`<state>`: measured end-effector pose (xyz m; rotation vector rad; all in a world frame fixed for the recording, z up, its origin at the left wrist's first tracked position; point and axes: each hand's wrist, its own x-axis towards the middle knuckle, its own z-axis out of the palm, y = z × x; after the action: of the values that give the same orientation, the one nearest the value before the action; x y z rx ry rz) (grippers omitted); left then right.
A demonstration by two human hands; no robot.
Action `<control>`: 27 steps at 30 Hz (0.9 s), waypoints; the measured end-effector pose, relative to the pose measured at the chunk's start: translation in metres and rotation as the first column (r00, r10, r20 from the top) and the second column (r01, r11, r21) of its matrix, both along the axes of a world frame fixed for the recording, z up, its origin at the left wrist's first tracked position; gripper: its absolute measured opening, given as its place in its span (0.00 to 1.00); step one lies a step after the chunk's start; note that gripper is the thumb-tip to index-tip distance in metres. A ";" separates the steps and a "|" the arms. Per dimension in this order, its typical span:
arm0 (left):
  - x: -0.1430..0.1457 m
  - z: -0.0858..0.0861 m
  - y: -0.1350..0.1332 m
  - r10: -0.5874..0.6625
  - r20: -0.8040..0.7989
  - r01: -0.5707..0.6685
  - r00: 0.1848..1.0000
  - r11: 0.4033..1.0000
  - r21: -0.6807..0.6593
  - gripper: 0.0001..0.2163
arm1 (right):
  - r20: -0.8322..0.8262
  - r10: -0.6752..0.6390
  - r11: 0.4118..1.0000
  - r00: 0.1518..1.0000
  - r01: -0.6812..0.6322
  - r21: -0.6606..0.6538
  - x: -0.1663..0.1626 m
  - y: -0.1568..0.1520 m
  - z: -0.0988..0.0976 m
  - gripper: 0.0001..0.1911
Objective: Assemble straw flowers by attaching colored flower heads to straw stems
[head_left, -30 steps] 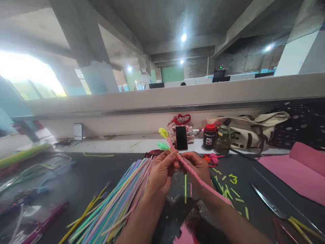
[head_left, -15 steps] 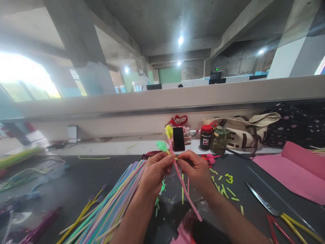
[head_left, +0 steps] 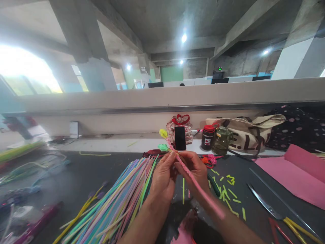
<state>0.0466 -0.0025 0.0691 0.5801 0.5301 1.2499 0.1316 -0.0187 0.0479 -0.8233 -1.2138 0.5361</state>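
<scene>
A pink stem [head_left: 200, 189] is pinched between the thumb and fingers of the left hand [head_left: 164, 171], just below a green tuft [head_left: 163, 147] — a yellow tuft [head_left: 163, 133] is carried at its tip. The right hand [head_left: 195, 166] is crossed by the stem; its fingers are bent, though whether anything is pinched cannot be told. Colored sticks [head_left: 122, 189] are spread beside the left forearm.

The scene is viewed by a single head-worn camera, faced forward and slightly down across the bench [head_left: 88, 169]. The left hand [head_left: 165, 173] and right hand [head_left: 195, 166] are seen from above and behind, fairly close, their forearms [head_left: 143, 220] cut off by the near edge. A wide field is covered: the far partition [head_left: 193, 95], the ceiling [head_left: 162, 23] above and the far-left window [head_left: 27, 71] are included.
</scene>
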 end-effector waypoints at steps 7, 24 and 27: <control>0.007 -0.001 -0.005 0.022 0.058 -0.020 0.998 0.999 -0.036 0.08 | 0.196 -0.202 0.977 0.959 0.184 0.108 0.008 -0.002 0.003 0.06; 0.013 -0.002 -0.010 0.068 0.063 -0.069 0.996 0.997 0.023 0.08 | -0.128 -0.026 0.983 0.991 0.002 -0.182 0.005 -0.001 0.006 0.09; 0.014 -0.003 -0.007 0.118 -0.015 -0.115 0.993 0.984 0.135 0.08 | -0.454 0.157 0.910 0.877 -0.307 -0.277 0.000 -0.002 0.009 0.13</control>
<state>0.0605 -0.0100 0.0664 0.6854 0.5078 1.3991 0.1314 -0.0209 0.0569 -0.7967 -0.8269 1.0944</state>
